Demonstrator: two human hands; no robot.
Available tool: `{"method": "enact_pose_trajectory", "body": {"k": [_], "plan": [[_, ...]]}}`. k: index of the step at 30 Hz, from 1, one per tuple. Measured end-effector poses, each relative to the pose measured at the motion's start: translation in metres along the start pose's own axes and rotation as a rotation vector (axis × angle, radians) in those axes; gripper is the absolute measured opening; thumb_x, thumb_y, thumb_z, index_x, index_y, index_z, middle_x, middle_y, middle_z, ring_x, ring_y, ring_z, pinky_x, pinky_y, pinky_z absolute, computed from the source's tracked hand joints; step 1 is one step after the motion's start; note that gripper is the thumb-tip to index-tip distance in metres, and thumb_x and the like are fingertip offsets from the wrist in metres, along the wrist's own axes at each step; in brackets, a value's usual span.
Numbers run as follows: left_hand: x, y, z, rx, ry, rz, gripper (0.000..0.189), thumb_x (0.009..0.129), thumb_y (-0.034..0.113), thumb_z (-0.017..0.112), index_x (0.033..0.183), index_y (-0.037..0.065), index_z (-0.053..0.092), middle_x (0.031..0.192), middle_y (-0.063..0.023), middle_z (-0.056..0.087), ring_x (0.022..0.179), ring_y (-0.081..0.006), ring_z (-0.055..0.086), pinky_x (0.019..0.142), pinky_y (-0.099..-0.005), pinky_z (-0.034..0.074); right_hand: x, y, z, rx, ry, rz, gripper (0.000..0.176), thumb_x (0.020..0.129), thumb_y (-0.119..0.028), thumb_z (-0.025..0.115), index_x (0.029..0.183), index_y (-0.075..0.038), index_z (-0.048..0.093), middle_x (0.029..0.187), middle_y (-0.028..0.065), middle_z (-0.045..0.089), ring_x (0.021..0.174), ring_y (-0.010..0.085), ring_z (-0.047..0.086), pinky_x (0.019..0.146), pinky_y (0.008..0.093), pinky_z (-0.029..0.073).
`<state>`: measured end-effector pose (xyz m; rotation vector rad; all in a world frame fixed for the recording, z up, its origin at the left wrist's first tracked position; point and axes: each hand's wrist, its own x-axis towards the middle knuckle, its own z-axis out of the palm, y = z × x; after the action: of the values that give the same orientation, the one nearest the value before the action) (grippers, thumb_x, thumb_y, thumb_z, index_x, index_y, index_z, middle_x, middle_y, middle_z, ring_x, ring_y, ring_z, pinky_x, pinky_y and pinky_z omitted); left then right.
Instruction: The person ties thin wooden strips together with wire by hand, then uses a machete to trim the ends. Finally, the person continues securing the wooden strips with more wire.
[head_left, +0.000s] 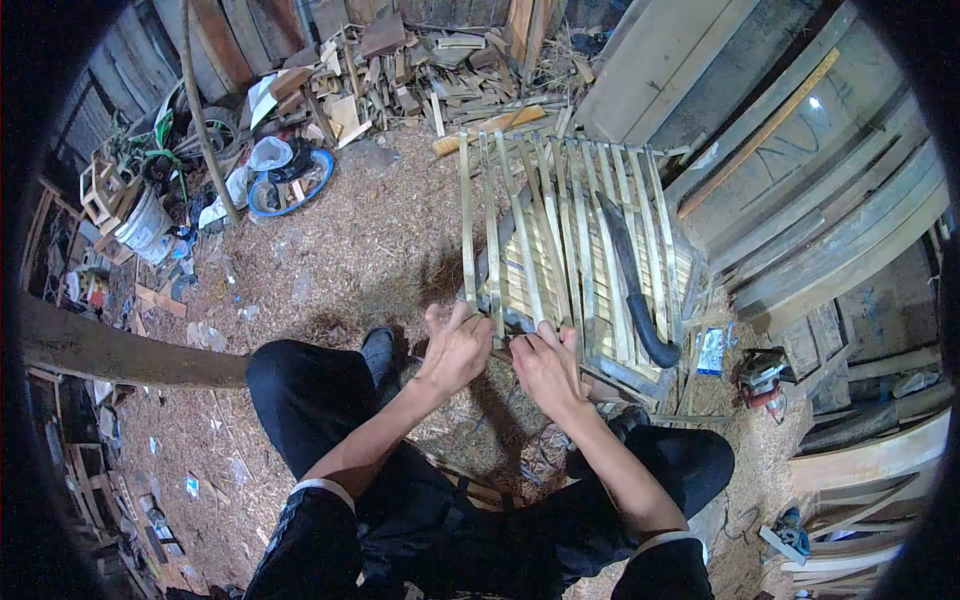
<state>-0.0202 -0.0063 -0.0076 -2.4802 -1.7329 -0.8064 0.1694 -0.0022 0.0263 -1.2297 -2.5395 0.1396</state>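
Observation:
Several narrow pale wooden slats [530, 240] lie side by side in front of me, over a stack of more slatted wood. At the near ends of the leftmost slats is my left hand [458, 350], its fingers closed on them. My right hand [550, 375] is close beside it, with fingers curled round the near end of another slat. The undersides of my grips are hidden. Across the slats on the right rests a long dark tool [625, 265] with a hooked black handle, apart from both hands.
Sawdust covers the floor [330, 240]. A blue-rimmed basin [325, 170] and a white bucket [147, 230] stand at left. Scrap wood [440, 75] is piled behind. A power tool [765, 380] and a blue packet [711, 352] lie at right. A beam [130, 345] reaches my left knee.

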Motion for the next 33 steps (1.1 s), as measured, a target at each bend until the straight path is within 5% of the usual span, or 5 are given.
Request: {"method": "enact_pose_trajectory", "body": {"k": [8,10,21,23,33], "plan": [[0.012,-0.005,-0.041,-0.076,-0.168,0.077,0.011,0.089,0.018,0.067,0.095,0.011,0.071,0.091,-0.0018,0.067,0.104,-0.0228,0.054,0.095,-0.0555,0.029,-0.003,-0.003,0.002,-0.071,0.101,0.011,0.012,0.074,-0.011,0.075,0.083,-0.01,0.067,0.083,0.0055,0.069,0.09,0.0224,0.058,0.089,0.0429,0.035],[0.009,-0.003,-0.04,-0.03,-0.179,0.083,0.011,0.089,0.019,0.067,0.095,0.011,0.071,0.092,-0.0022,0.067,0.104,-0.023,0.054,0.096,-0.056,0.028,-0.004,-0.004,-0.001,-0.047,0.002,0.051,0.013,0.08,-0.015,0.072,0.089,-0.007,0.066,0.087,0.0086,0.068,0.1,0.0238,0.057,0.091,0.0467,0.035],[0.011,0.004,-0.026,-0.126,-0.135,-0.119,0.008,0.088,0.014,0.066,0.092,0.01,0.071,0.086,-0.0074,0.07,0.1,-0.027,0.053,0.089,-0.0529,0.029,-0.004,-0.006,0.003,-0.073,-0.054,0.035,0.025,0.082,-0.011,0.068,0.105,-0.004,0.069,0.097,0.0092,0.069,0.106,0.024,0.056,0.097,0.0481,0.034],[0.012,0.007,-0.023,-0.08,-0.174,-0.156,0.008,0.088,0.014,0.065,0.092,0.009,0.071,0.087,-0.0076,0.07,0.099,-0.0272,0.053,0.086,-0.0526,0.029,-0.005,-0.005,0.008,-0.109,0.103,-0.022,0.012,0.077,-0.008,0.072,0.085,-0.008,0.063,0.083,0.0073,0.066,0.093,0.0241,0.057,0.088,0.0462,0.034],[0.013,0.0,-0.018,-0.105,-0.082,-0.131,0.008,0.088,0.015,0.066,0.092,0.011,0.072,0.088,-0.0057,0.07,0.1,-0.0263,0.052,0.082,-0.0506,0.03,-0.007,-0.003,0.006,-0.052,0.085,0.017,0.008,0.078,-0.01,0.072,0.078,-0.007,0.064,0.084,0.0085,0.068,0.093,0.024,0.057,0.09,0.0462,0.034]]}}
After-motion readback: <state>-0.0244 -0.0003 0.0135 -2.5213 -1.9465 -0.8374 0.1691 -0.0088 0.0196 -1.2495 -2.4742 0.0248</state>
